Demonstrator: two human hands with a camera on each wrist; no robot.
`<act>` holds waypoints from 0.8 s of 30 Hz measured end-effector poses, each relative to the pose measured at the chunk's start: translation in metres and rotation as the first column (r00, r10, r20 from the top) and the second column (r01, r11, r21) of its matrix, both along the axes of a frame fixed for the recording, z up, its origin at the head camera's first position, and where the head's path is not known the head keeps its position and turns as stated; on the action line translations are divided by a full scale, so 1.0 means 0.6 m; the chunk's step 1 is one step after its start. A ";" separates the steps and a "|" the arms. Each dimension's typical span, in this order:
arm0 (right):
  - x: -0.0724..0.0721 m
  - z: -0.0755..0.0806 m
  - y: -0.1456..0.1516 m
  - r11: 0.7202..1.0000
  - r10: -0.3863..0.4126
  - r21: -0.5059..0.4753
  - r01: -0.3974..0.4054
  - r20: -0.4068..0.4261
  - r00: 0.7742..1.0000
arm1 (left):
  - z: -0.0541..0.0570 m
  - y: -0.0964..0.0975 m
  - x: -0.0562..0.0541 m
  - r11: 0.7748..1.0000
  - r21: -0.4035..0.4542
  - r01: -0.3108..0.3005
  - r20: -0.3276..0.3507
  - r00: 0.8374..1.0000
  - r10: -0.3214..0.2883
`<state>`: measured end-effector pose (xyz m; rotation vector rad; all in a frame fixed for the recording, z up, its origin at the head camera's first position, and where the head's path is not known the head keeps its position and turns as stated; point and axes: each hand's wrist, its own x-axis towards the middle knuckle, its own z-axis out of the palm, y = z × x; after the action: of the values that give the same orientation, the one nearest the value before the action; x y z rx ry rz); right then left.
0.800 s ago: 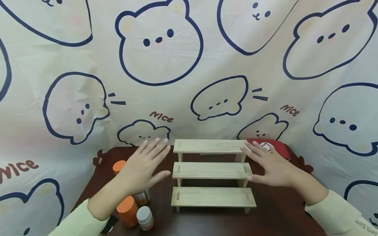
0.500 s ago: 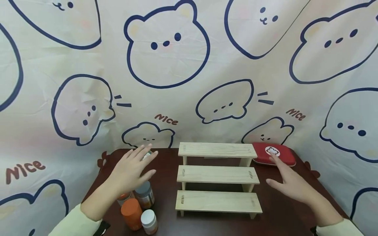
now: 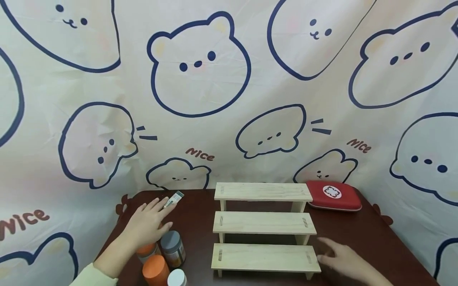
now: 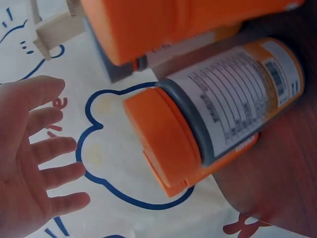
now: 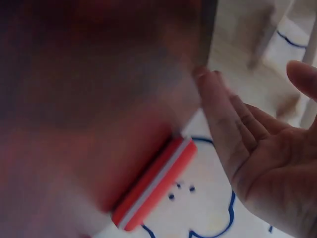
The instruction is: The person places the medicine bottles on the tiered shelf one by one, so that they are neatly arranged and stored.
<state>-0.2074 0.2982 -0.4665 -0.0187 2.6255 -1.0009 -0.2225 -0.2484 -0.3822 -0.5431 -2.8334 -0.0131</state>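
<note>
We hold our loose, empty left hand (image 3: 146, 223) near bottles (image 3: 156, 267) — probably grouped for easy reach — and our equally free right hand (image 3: 340, 259) beside the rack (image 3: 264, 222).

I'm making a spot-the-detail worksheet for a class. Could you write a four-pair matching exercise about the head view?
1. red case
2. shelf
3. left hand
4. grey-lidded bottle

A. three pale wooden tiers
B. upright, left of the shelf
C. marked with a round white emblem
D. fingers extended, holding nothing

Right pairs: 1-C, 2-A, 3-D, 4-B
</note>
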 end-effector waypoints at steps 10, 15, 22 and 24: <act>0.005 -0.030 -0.014 0.967 -0.033 -0.246 0.064 0.130 0.991 | -0.017 -0.002 -0.010 0.997 0.034 -0.067 0.203 0.977 0.058; 0.005 -0.044 -0.013 0.936 0.011 -0.349 0.038 0.138 0.990 | -0.020 -0.001 -0.011 0.989 0.070 -0.132 0.319 0.942 0.104; 0.000 -0.048 -0.015 0.853 0.057 -0.519 0.043 0.175 0.983 | -0.028 -0.017 -0.011 0.973 0.105 -0.204 0.363 0.919 0.153; -0.001 -0.049 -0.016 0.841 0.055 -0.538 0.053 0.182 0.982 | -0.030 -0.026 -0.017 0.971 0.112 -0.210 0.375 0.914 0.155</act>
<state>-0.2083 0.2889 -0.4958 -0.0539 2.0894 -1.6263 -0.2326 -0.2638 -0.4004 -0.2599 -3.1969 -0.3229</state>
